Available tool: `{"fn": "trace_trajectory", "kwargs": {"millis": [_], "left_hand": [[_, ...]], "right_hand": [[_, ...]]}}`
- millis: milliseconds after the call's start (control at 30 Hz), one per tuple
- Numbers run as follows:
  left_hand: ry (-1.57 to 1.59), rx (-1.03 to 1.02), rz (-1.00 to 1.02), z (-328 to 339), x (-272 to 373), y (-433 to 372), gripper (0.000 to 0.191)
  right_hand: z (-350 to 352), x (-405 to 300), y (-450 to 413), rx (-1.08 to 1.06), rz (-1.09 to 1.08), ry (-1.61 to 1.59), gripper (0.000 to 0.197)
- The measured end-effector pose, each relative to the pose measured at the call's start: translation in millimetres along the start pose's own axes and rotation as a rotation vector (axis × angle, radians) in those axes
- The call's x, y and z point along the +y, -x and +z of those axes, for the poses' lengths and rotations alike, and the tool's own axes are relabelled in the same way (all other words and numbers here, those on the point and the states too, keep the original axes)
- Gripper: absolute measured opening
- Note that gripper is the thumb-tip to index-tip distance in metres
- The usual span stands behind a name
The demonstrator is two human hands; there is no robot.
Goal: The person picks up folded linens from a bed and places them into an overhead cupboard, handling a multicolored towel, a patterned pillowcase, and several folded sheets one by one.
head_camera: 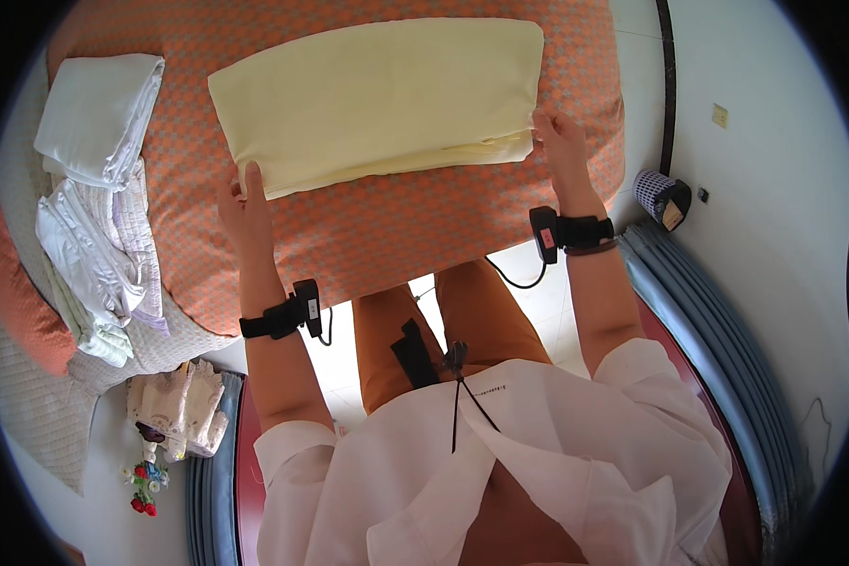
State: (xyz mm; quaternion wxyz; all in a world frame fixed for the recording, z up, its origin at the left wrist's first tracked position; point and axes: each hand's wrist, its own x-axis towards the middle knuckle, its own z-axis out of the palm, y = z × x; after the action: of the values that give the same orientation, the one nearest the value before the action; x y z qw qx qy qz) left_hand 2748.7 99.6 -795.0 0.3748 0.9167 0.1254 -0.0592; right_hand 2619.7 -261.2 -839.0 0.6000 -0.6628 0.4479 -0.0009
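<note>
A folded pale yellow cloth [389, 106] lies lengthwise across an orange patterned bedspread [368, 233]. Its near edge shows several layers. My left hand [246, 205] pinches the near left corner between thumb and fingers. At the cloth's right edge, my right hand [560, 138] has its thumb and curled fingers closed on the near right part. A black strap with a small device sits on each wrist.
Folded white cloth [99, 117] and a crumpled white cloth [88, 247] lie at the bed's left. A perforated basket [661, 198] stands by the right wall, near blue curtains [714, 339]. Artificial-looking flowers [143, 488] and a lace-edged cloth [177, 407] are at lower left.
</note>
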Motion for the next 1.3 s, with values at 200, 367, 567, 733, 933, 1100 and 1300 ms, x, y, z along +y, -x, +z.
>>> {"fn": "trace_trajectory", "kwargs": {"millis": [200, 367, 567, 733, 933, 1100, 1300], "left_hand": [[0.351, -0.144, -0.247, 2, -22, -4, 0.037], [0.607, -0.182, -0.39, -2, 1, 1, 0.031], [0.704, -0.184, -0.5, 3, 8, 29, 0.034], [-0.468, 0.198, 0.584, 20, 35, 25, 0.051], [-0.644, -0.167, 0.523, 25, 16, 4, 0.06], [-0.42, 0.071, 0.464, 11, -34, -11, 0.062], [-0.452, -0.012, 0.412, 2, -20, -21, 0.058]], "right_hand": [[21, 38, 6, 0.024, -0.168, -0.399, 0.03], [12, -27, 24, 0.07, -0.077, -0.12, 0.018], [18, -1, 56, 0.346, -0.27, 0.164, 0.029], [82, -32, 90, 0.262, -0.931, 0.98, 0.05], [111, -16, 56, -0.106, -0.788, 1.154, 0.058], [96, -3, 77, 0.051, -0.426, 1.212, 0.074], [30, 32, 65, 0.295, -0.122, -0.06, 0.044]]}}
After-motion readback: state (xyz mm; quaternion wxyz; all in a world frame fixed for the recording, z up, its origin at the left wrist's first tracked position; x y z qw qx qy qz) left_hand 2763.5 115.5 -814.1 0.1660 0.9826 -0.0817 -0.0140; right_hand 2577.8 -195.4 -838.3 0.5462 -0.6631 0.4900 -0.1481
